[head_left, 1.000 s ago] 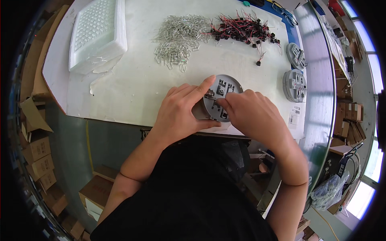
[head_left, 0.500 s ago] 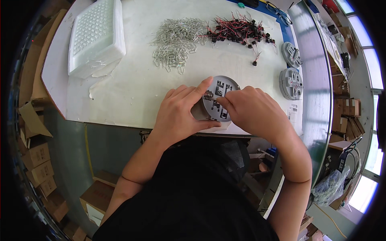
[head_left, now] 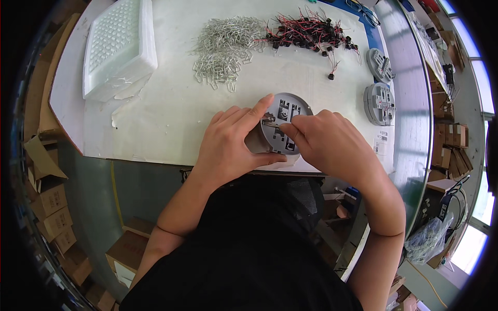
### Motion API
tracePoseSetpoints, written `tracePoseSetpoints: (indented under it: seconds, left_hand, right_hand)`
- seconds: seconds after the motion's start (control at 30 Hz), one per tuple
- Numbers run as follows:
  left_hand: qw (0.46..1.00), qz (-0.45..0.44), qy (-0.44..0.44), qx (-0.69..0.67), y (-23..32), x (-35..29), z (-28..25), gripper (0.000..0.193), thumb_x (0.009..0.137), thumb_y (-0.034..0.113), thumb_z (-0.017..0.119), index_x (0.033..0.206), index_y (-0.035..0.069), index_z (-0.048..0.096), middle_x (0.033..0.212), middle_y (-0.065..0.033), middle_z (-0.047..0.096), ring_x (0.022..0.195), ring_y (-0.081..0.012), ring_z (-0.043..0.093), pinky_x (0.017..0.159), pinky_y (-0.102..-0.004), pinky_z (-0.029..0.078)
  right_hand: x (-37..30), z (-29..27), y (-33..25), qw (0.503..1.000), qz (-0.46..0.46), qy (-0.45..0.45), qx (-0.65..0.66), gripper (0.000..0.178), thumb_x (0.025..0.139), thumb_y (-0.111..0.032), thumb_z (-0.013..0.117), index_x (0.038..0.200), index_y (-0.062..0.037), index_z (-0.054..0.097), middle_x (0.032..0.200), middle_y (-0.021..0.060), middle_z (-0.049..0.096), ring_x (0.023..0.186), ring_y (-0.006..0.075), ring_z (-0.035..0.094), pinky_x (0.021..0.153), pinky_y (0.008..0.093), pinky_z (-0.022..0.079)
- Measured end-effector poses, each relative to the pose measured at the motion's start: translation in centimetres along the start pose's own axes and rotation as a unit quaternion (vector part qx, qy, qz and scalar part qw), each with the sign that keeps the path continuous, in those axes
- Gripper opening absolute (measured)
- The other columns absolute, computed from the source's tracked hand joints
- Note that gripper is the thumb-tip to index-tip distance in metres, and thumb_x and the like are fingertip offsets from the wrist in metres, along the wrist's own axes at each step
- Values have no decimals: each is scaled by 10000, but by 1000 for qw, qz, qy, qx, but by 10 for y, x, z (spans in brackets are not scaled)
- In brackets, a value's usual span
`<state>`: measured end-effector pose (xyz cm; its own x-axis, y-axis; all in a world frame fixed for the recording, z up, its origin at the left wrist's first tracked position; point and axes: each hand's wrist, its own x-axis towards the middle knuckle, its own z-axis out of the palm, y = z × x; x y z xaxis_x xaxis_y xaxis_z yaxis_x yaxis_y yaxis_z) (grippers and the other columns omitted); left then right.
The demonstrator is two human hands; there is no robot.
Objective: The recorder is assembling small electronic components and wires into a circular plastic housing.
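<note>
At the table's near edge, a round grey plastic housing (head_left: pixel 286 139) with slots and black fittings inside is tilted, its open face up. My left hand (head_left: pixel 228 139) is closed round its left side, the thumb and fingers spanning the rim. Over the right side lies my right hand (head_left: pixel 332 142), its thumb and forefinger pinched on a small thin metallic piece (head_left: pixel 272 124) against the housing's inside. Fingers partly hide that piece, so its exact kind is unclear. Beyond my hands lie a heap of bent metal wire clips (head_left: pixel 220 46) and a pile of small black parts with red wires (head_left: pixel 311 32).
A white foam tray (head_left: pixel 122 52) with rows of hollows stands at the far left. Two groups of round grey housings (head_left: pixel 380 103) sit at the right edge, near a blue strip and glasses (head_left: pixel 363 11). Cardboard boxes (head_left: pixel 129 249) are on the floor at left.
The view has shifted slightly, so the table's contents sit a little differently in it. Both hands keep their hold on the housing; the right fingertips stay at nearly the same spot.
</note>
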<state>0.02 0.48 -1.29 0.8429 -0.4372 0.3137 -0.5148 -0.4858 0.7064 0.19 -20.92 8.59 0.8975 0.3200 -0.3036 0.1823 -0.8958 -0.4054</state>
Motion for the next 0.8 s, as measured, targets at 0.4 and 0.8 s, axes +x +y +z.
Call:
tracePoseSetpoints:
  seconds: [0.4,0.8]
  left_hand:
    - [1000,-3,-1,-3,0,2,-1,1131,637,486,994,1596,95,539,964,-58,697,916,-251,675,897,-422,516]
    - [990,-3,-13,-138,-4,-1,-16,866,766,210,914,1552,94,571,983,-90,696,908,-273,680,886,-428,527]
  right_hand:
    - [-2,-3,-3,997,-5,3,-74,375,1065,-330,649,834,-42,714,729,219,682,729,461,670,670,551,527]
    - [-12,6,30,999,-19,-9,25,313,1042,-311,671,883,-45,718,774,195,705,768,430,708,692,532,558]
